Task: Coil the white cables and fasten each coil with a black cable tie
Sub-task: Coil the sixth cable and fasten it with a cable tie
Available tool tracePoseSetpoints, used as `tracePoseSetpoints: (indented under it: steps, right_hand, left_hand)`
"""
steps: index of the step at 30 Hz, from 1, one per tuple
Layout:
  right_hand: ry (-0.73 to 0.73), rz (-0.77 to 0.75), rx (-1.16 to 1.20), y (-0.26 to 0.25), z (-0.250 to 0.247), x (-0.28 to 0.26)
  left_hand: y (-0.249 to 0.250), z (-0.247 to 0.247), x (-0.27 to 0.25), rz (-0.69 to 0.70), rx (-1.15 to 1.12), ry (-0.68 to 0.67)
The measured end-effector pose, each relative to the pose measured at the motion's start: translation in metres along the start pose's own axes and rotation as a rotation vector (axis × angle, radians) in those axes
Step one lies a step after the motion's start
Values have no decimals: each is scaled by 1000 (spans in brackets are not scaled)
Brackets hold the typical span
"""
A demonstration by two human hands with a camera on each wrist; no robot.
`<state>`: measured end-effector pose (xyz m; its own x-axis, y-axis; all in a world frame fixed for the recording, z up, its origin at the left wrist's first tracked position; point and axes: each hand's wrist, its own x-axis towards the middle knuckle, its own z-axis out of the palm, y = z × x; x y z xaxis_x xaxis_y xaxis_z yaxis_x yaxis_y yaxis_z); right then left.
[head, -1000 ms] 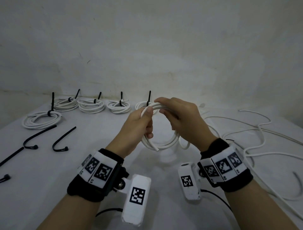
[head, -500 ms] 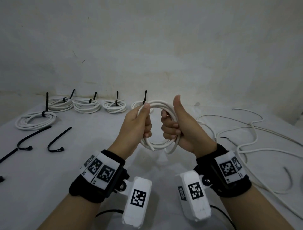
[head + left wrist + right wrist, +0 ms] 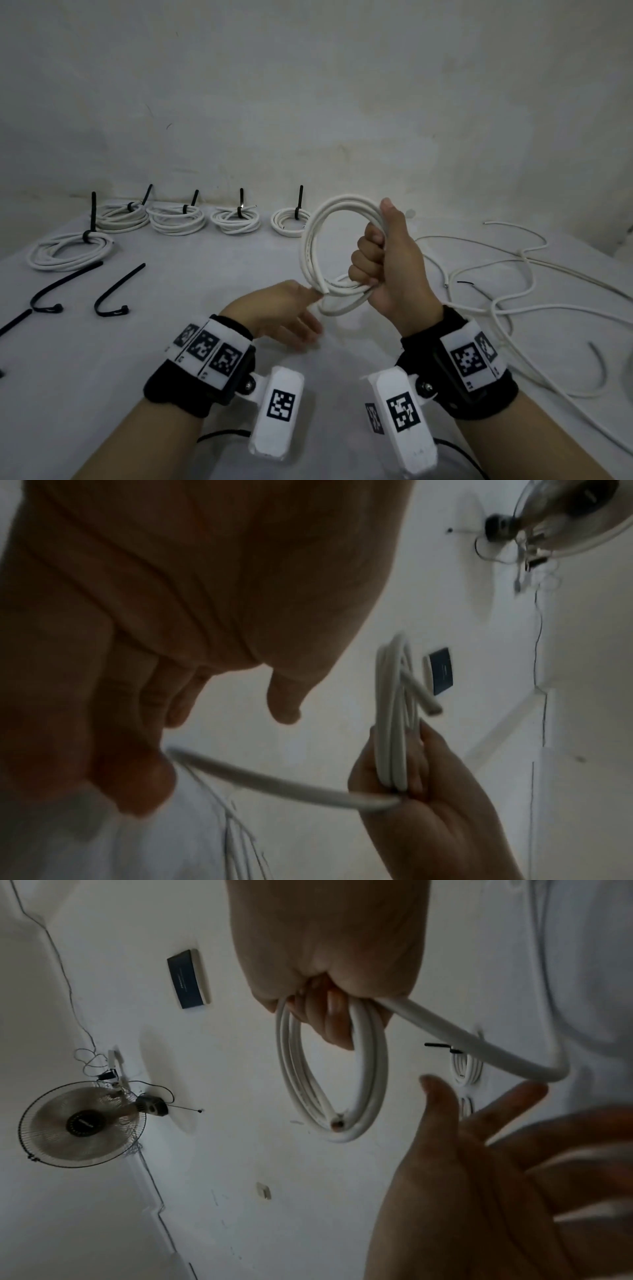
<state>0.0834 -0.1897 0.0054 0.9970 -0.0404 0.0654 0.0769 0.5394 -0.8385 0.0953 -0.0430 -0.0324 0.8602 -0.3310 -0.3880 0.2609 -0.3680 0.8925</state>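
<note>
My right hand [image 3: 375, 260] grips a white cable coil [image 3: 310, 240] in its fist and holds it upright above the table, thumb pointing up. The right wrist view shows its fingers [image 3: 329, 1015] curled through the coil [image 3: 373, 1074], and a cut cable end sits at the loop's far side. My left hand [image 3: 291, 317] is lower and to the left, fingers spread and holding nothing, with a fingertip close to the coil's bottom. In the left wrist view one loose turn [image 3: 274, 780] runs from by my left fingers [image 3: 143, 696] to the right hand [image 3: 428, 804]. Loose black cable ties [image 3: 113, 294] lie at the left.
Several tied coils [image 3: 178, 219] sit in a row at the back, and one more tied coil [image 3: 68, 250] lies at the far left. Loose white cables [image 3: 513, 281] sprawl over the right side of the table [image 3: 171, 342]. A wall stands directly behind the table.
My left hand let go of the coil, dropped toward the table and opened. The right hand now holds the coil alone and has lifted it slightly to the right.
</note>
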Motion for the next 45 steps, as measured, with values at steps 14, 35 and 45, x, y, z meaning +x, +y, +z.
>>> tracePoseSetpoints:
  steps: [14, 35, 45]
  right_hand:
    - [210, -103, 16, -2, -10, 6]
    - [1, 103, -229, 25, -1, -1]
    - [76, -575, -1105, 16, -17, 6]
  left_hand:
    - [15, 2, -7, 635, -173, 413]
    - [13, 1, -7, 581, -310, 275]
    - [14, 0, -6, 596, -334, 430]
